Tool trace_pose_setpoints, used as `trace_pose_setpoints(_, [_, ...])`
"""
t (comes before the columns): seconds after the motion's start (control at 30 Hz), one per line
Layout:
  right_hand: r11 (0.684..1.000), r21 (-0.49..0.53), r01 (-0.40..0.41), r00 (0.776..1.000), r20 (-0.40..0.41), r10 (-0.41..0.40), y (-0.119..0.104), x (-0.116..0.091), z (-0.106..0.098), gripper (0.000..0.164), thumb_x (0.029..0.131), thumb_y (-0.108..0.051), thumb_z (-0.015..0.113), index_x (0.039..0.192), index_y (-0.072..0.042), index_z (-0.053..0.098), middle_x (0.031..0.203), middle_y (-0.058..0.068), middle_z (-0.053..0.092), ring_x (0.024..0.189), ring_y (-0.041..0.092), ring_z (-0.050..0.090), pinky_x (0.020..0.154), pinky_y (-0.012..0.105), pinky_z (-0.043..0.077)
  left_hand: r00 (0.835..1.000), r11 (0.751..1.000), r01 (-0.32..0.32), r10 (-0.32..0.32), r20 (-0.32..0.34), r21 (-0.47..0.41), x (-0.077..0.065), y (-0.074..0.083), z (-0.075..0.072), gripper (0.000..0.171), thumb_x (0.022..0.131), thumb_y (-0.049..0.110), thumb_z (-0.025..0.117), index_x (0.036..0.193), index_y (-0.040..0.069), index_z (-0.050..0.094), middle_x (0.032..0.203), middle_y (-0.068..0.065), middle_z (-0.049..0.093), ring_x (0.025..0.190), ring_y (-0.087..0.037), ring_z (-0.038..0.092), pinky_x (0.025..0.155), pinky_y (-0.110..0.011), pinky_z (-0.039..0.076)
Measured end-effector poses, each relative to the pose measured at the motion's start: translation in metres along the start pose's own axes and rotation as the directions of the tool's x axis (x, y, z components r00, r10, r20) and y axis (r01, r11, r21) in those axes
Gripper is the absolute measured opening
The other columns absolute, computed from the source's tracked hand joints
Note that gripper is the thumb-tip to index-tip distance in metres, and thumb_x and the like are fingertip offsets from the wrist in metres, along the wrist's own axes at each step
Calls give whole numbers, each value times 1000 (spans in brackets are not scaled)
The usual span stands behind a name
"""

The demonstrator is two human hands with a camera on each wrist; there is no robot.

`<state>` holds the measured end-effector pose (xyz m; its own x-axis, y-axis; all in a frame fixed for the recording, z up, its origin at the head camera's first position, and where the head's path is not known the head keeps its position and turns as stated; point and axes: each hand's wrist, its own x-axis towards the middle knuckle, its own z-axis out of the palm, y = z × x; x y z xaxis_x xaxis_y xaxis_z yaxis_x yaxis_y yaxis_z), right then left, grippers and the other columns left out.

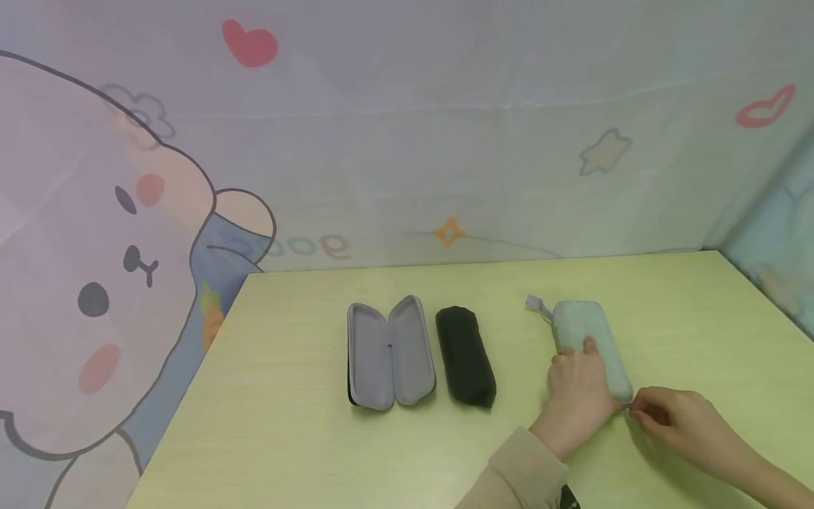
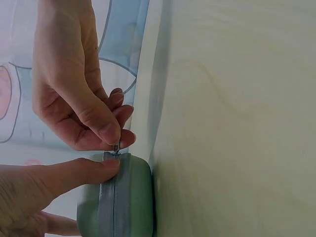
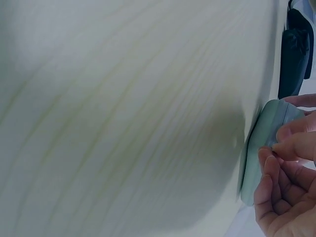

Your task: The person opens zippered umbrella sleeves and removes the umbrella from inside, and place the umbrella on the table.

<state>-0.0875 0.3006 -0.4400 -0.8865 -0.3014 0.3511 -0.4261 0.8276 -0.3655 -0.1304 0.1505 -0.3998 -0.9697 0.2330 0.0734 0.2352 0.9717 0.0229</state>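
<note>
A pale green zippered case lies closed on the right part of the table, with a grey wrist strap at its far left corner. My left hand holds the case, its fingers over the top; in the left wrist view the thumb presses on the grey zipper at the near end. My right hand pinches the small metal zipper pull between thumb and fingertips, just beyond the left thumb. The right wrist view shows these fingers close against the case's end.
Left of the green case lies a black soft pouch. Beside it an open case with grey lining lies spread flat. A printed cloth hangs behind the light wooden table.
</note>
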Motion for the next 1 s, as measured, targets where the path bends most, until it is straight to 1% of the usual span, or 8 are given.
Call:
trace_pose_setpoints(0.23, [999, -23, -37, 999, 15, 38, -2, -1, 0, 26, 73, 3, 75, 72, -20, 63, 62, -23, 51, 56, -12, 36, 49, 18, 35, 1000, 1000, 2, -2, 22, 8, 0, 3, 0, 96, 60, 72, 75, 141, 29, 46, 98, 5, 65, 74, -4, 56, 57, -16, 40])
trace_pose_setpoints(0.4, [997, -37, -65, 998, 21, 65, -3, -2, -1, 24, 73, 2, 75, 73, -19, 64, 63, -22, 54, 56, -12, 37, 49, 19, 37, 999, 998, -5, 2, 37, 68, -1, 7, -1, 100, 60, 76, 72, 142, 27, 44, 102, 7, 65, 73, -3, 54, 58, -17, 39])
trace_pose_setpoints(0.53, [997, -32, -73, 997, 23, 74, -3, -2, -1, 25, 74, 2, 75, 72, -20, 63, 62, -22, 52, 55, -11, 36, 49, 19, 35, 1000, 993, 2, -5, 30, 116, -2, 10, 0, 102, 58, 80, 68, 143, 28, 43, 105, 9, 66, 73, -2, 55, 57, -16, 40])
trace_pose_setpoints(0.67, [997, -30, -69, 997, 15, 70, -3, -2, 0, 26, 74, 2, 74, 72, -21, 62, 60, -23, 49, 54, -11, 35, 48, 18, 34, 1000, 992, 17, -20, 18, 125, -3, 11, 1, 103, 57, 81, 67, 142, 28, 44, 110, 7, 65, 76, -2, 59, 58, -16, 43])
trace_pose_setpoints(0.77, [997, -31, -71, 997, 26, 72, -2, -2, -1, 25, 74, 1, 74, 72, -21, 62, 61, -23, 51, 55, -11, 36, 49, 18, 35, 1000, 993, 15, -17, 15, 121, -3, 11, 2, 103, 58, 81, 67, 142, 28, 44, 108, 7, 65, 75, -3, 59, 57, -15, 44])
trace_pose_setpoints(0.83, [997, -31, -69, 997, 37, 70, -1, -2, -2, 25, 75, 1, 74, 72, -20, 62, 62, -22, 52, 55, -11, 37, 49, 18, 36, 1000, 996, 0, -1, 17, 84, -2, 8, 2, 102, 58, 80, 68, 143, 28, 43, 106, 6, 65, 77, -3, 59, 58, -16, 44])
trace_pose_setpoints(0.9, [998, -26, -60, 997, 54, 61, -1, -1, -3, 24, 75, 1, 74, 72, -20, 63, 62, -22, 53, 56, -11, 38, 49, 19, 37, 999, 999, -39, 38, 19, 26, 0, 0, 3, 101, 59, 78, 70, 143, 30, 42, 105, 5, 64, 80, -5, 58, 59, -16, 43])
trace_pose_setpoints(1.0, [999, -17, -39, 996, 85, 40, 0, 2, -4, 23, 77, 0, 74, 73, -20, 63, 62, -21, 54, 56, -11, 38, 49, 19, 37, 988, 987, -153, 154, 12, -53, 5, -20, 3, 98, 60, 74, 73, 143, 32, 42, 115, 1, 58, 94, -8, 55, 60, -17, 43])
